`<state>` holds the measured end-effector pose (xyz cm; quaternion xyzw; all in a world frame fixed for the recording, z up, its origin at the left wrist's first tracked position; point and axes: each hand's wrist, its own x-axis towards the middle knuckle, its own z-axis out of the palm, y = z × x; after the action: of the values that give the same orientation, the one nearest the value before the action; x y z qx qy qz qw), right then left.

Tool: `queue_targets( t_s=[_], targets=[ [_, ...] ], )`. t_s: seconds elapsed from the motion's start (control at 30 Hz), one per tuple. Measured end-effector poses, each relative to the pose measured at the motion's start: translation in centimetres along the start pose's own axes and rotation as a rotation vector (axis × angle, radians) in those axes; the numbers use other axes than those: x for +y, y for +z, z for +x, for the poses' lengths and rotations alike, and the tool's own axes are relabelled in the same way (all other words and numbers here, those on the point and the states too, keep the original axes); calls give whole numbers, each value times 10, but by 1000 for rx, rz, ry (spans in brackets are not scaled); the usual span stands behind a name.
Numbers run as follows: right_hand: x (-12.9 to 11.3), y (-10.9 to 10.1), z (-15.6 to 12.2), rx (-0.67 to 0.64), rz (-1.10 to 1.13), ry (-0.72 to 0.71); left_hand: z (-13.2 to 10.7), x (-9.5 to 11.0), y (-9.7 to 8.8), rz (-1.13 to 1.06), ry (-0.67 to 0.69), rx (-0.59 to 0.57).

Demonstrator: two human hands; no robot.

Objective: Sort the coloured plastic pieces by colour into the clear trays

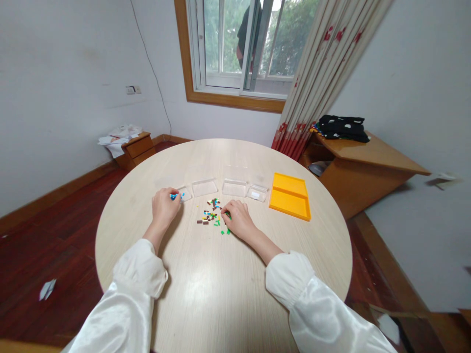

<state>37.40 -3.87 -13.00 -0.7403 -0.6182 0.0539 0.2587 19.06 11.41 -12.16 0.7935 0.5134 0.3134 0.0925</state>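
Observation:
My left hand (166, 206) is curled at the near left edge of a small clear plastic box (187, 194). Small blue toy bricks (172, 196) show at its fingertips, seemingly held, partly covered by the fingers. Right of it lies a loose pile of tiny toy bricks (210, 214) in brown, green, blue, yellow and white. My right hand (238, 218) rests at the pile's right side, with fingertips pinched together low over the bricks. Green and dark pieces show under those fingers; what exactly they grip is hidden. Green bricks (222, 233) lie just below the hand.
Behind the pile stand more clear boxes, two wider ones (205, 187) (234, 188) and a small one (256, 193) with a white label. A yellow two-part tray (290, 197) lies at the right on the round table (213, 294). A person (248, 37) is visible beyond the window.

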Motion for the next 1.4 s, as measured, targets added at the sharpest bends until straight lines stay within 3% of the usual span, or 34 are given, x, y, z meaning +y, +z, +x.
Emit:
queue_targets(
  t_s=[0.17,0.4,0.8,0.93,1.23,1.3,1.4],
  targets=[
    [-3,-3,0,-17,-2,19,-3,12,0,-182,138,5],
    [-5,-4,2,48,-3,-22,-18,39,-1,-436,409,-181],
    [-16,-12,-2,178,76,-240,-28,56,-6,-601,321,-604],
    [-17,-13,-2,206,87,-278,-29,56,-4,-661,324,-684],
    [-18,-13,-2,198,131,-291,-29,60,-8,-723,294,-668],
    [-15,-10,-1,187,128,-260,-27,57,-6,-692,246,-595],
    [-9,-4,1,144,110,-214,-20,49,-3,-617,156,-394]
  ],
)
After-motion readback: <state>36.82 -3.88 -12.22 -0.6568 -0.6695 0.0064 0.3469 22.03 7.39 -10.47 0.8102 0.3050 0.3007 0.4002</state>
